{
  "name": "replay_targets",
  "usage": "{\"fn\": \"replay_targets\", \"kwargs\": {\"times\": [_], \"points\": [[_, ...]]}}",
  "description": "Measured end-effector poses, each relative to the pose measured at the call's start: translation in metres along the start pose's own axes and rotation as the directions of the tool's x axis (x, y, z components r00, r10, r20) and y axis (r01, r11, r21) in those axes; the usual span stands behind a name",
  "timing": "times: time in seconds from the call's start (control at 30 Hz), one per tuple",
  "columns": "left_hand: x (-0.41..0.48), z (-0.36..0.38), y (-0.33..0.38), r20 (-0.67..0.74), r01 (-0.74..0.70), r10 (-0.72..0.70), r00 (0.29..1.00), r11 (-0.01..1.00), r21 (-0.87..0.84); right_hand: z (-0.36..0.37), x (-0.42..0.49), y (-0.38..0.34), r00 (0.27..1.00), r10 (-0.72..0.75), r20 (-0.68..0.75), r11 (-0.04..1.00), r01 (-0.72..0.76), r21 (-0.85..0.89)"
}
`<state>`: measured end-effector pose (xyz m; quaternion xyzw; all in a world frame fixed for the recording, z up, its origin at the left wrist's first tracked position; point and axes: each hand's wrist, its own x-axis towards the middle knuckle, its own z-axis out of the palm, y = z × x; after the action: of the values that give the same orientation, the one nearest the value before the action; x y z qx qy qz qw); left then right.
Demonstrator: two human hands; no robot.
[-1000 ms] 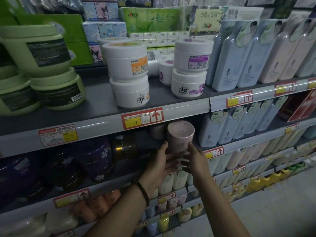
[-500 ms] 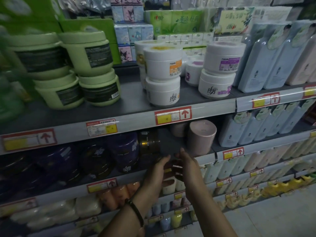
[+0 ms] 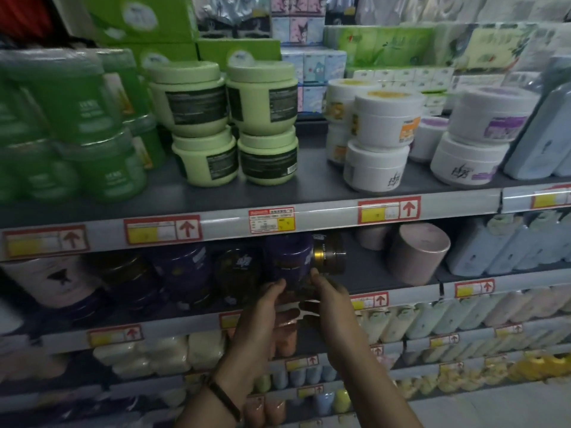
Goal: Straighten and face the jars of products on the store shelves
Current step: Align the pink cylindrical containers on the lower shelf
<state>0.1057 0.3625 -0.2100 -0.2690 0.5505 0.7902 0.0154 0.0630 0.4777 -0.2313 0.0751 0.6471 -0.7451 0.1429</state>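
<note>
The left hand [image 3: 265, 310] and the right hand [image 3: 333, 301] each gripped one side of a dark purple jar [image 3: 289, 257]. It stood on the shelf [image 3: 377, 273], just beside a brown jar [image 3: 329, 253].

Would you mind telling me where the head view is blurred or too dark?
Head view: motion blur smears the dark green jars at far left; the pale green jars are sharper; the lower shelf lies in shadow, so the purple jar gripped by the left hand and right hand looks dim.
</note>
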Motion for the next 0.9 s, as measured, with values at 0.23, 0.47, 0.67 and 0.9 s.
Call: {"fn": "replay_targets", "kwargs": {"times": [0.23, 0.47, 0.67, 0.9], "points": [[-0.005, -0.064, 0.017, -0.071, -0.055, 0.056, 0.996, 0.998, 0.018, 0.062, -0.023, 0.003, 0.996, 0.002, 0.088, 0.999, 0.002, -0.048], [-0.01, -0.131, 0.031, -0.182, -0.056, 0.054, 0.982, 0.998, -0.006, 0.13, -0.038, 0.011, 0.982, 0.046, 0.185, 0.996, -0.032, -0.079], [-0.015, -0.187, 0.043, -0.281, -0.083, 0.062, 0.958, 0.995, -0.062, 0.186, -0.055, 0.021, 0.962, 0.077, 0.261, 0.992, -0.046, -0.122], [-0.021, -0.254, 0.056, -0.392, -0.174, 0.144, 0.909, 0.984, -0.043, 0.253, -0.074, 0.03, 0.93, 0.148, 0.337, 0.985, -0.11, -0.13]]}}
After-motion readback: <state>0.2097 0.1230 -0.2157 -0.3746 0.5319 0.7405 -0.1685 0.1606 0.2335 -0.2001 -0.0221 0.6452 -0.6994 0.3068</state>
